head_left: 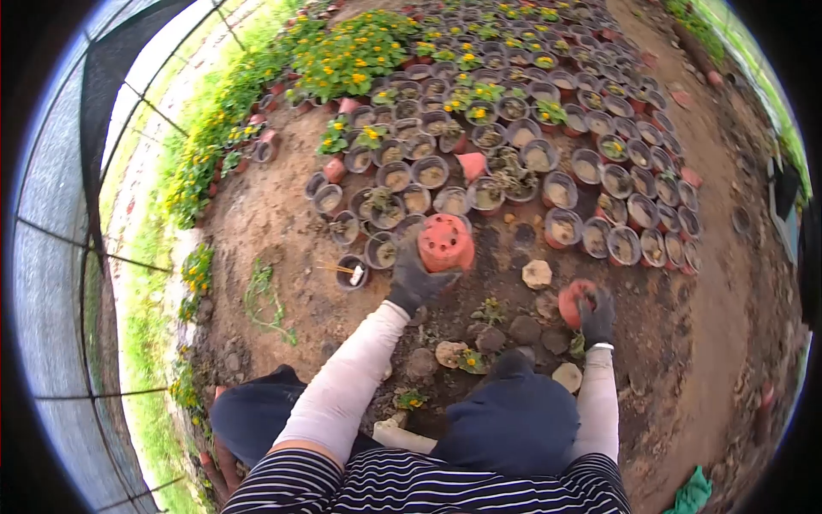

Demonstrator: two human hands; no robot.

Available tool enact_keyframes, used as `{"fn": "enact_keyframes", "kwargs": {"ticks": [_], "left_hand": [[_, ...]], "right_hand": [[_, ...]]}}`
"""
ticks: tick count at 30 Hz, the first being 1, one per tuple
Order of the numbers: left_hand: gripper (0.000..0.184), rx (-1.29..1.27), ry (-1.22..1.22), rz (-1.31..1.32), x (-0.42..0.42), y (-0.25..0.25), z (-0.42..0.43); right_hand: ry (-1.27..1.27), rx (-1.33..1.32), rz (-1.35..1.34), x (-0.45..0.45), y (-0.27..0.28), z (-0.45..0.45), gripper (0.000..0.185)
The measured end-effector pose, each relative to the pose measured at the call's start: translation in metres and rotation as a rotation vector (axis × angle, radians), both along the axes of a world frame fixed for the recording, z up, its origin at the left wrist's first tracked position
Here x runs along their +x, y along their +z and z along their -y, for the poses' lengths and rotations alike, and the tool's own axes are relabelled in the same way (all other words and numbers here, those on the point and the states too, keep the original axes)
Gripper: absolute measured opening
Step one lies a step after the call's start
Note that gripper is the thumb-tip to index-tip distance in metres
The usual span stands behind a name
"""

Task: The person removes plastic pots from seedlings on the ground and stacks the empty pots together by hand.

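So right now there's a pot in each hand, looks like a pot-handling stage to me. I'm using the pale clod (537,273) on the dirt as my landmark.

Left hand (417,278), dark glove, has its fingers wrapped round the side of a red pot (445,242). It's bottom-up, drain holes facing the camera, left of the clod and a bit farther out. Can't tell if there's anything inside.

Right hand (597,319), also gloved, is gripping another reddish pot (577,301), right of the clod and slightly nearer the body. The fingers cover part of it, so I can't tell exactly how it's tipped.

Nearer than the clod there's a loose bunch of dark soil lumps (491,339) plus a small yellow-flowered plant (472,361). Beyond it, loads of soil-filled pots (561,190) are packed together.

My take: moving either pot from here calls for a steady hold on the wall, and putting the left one upright would need a wrist turn, minding the clod between them.
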State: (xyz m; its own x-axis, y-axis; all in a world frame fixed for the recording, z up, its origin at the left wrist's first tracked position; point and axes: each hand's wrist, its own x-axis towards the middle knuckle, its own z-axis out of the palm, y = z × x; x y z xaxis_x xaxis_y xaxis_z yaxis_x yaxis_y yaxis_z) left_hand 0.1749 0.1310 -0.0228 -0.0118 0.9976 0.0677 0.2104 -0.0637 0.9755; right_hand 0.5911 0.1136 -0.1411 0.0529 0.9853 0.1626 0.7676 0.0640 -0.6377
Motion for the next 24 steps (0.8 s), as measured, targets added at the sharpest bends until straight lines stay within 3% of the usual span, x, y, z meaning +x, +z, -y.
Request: {"fn": "enact_keyframes", "kwargs": {"ticks": [2, 3, 4, 5, 8, 10, 12, 13, 16, 17, 22, 23, 24], "left_hand": [[0.089, 0.028, 0.037, -0.012, 0.004, 0.005, 0.004], [0.089, 0.084, 0.052, -0.198, -0.003, -0.002, 0.001], [0.089, 0.155, 0.066, -0.386, -0.004, -0.004, -0.005], [0.09, 0.142, 0.042, -0.233, 0.006, 0.008, -0.006], [0.091, 0.206, -0.052, -0.303, 0.002, -0.015, -0.016], [0.081, 0.104, -0.243, 0.322, 0.032, 0.057, -0.02], [0.07, 0.143, -0.39, 0.295, 0.033, 0.068, -0.023], [0.064, 0.236, -0.439, -0.047, 0.015, 0.054, -0.026], [0.046, 0.419, -0.438, -0.249, -0.005, 0.027, -0.034], [0.048, 0.349, -0.398, -0.151, -0.005, 0.021, -0.03], [0.061, 0.07, -0.178, 0.289, 0.022, 0.085, -0.023], [0.056, 0.037, -0.238, 0.436, 0.022, 0.084, -0.026], [0.058, 0.151, -0.202, 0.337, 0.024, 0.072, -0.03]], "right_hand": [[-0.102, 0.126, -0.15, -0.024, 0.055, -0.016, 0.03], [-0.164, 0.191, -0.298, -0.052, 0.107, -0.025, 0.029], [-0.102, 0.232, -0.452, -0.076, 0.14, -0.035, 0.03], [-0.035, 0.271, -0.606, -0.099, 0.166, -0.042, 0.03], [0.334, 0.395, -0.53, -0.162, 0.214, -0.059, 0.037], [0.563, 0.385, -0.454, -0.201, 0.224, -0.064, 0.04], [0.682, 0.31, -0.398, -0.224, 0.218, -0.065, 0.041], [0.697, 0.251, -0.446, -0.231, 0.21, -0.066, 0.041], [0.756, 0.217, -0.453, -0.239, 0.203, -0.066, 0.043], [0.783, 0.229, -0.437, -0.241, 0.202, -0.065, 0.043], [0.744, 0.209, -0.31, -0.235, 0.206, -0.072, 0.043], [0.761, 0.209, -0.284, -0.235, 0.21, -0.076, 0.043], [0.796, 0.259, -0.382, -0.237, 0.215, -0.079, 0.044]]}}
